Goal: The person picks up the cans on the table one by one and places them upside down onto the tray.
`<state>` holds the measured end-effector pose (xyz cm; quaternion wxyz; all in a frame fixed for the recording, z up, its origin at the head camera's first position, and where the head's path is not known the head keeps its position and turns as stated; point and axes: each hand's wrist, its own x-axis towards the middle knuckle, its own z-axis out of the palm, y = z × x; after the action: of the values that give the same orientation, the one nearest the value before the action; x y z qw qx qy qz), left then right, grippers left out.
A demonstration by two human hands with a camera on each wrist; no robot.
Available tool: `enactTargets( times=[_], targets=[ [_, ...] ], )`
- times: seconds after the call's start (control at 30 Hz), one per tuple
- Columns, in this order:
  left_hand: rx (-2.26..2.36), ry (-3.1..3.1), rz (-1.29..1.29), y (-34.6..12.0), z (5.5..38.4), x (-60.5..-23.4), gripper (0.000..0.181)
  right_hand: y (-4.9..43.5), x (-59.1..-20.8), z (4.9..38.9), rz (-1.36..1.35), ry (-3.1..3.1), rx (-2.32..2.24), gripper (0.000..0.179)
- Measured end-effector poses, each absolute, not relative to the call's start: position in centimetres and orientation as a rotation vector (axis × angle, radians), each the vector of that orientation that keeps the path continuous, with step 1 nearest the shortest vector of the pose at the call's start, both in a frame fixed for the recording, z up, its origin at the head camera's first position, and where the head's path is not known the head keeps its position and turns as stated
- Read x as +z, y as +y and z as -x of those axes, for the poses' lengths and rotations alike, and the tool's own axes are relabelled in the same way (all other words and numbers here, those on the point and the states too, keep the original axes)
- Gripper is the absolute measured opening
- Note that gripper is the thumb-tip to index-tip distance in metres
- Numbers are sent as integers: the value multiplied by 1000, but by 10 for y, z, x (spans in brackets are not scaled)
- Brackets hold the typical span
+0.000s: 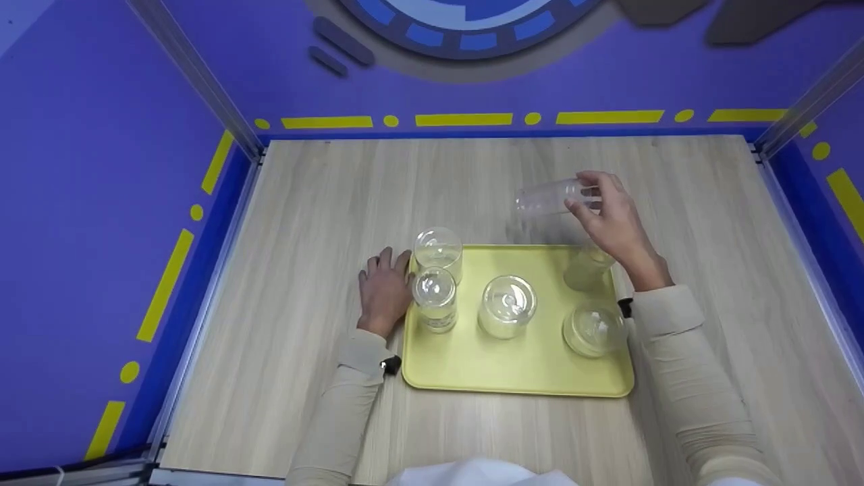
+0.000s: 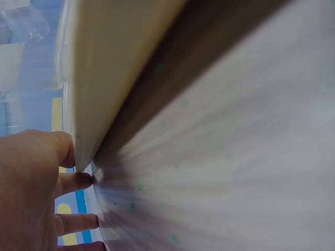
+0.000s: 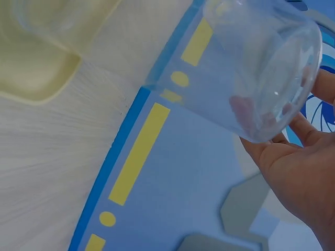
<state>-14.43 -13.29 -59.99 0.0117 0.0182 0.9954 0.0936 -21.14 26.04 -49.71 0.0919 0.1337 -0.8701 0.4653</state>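
My right hand [image 1: 613,219] holds a clear glass [image 1: 548,197] on its side above the tray's far right part, the fingers and thumb around its base end. In the right wrist view that glass [image 3: 261,63] is large and see-through, its base toward the palm. At the yellow tray's [image 1: 520,378] left edge rests my left hand [image 1: 385,290], its fingers spread on the table. The left wrist view has the thumb against the tray's side wall [image 2: 112,68]. Near this hand stand a wide glass [image 1: 439,250] and a narrower glass [image 1: 435,297].
Also on the tray are a glass [image 1: 507,307] in the middle, a rounded glass [image 1: 594,331] at the front right and another glass [image 1: 586,270] behind it, under my right wrist. Blue panels [image 1: 88,202] with yellow marks border the wooden table [image 1: 304,405].
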Motion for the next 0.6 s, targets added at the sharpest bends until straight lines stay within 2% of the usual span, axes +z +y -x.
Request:
enactTargets(
  times=[0.47, 0.6],
  targets=[
    [311, 3109, -53, -134, 145, -602, 51, 261, -501, 205, -286, -2538, 1549, 49],
    [334, 3113, -57, -134, 145, -602, 51, 254, -492, 195, -267, -2523, 1565, 47]
  ],
)
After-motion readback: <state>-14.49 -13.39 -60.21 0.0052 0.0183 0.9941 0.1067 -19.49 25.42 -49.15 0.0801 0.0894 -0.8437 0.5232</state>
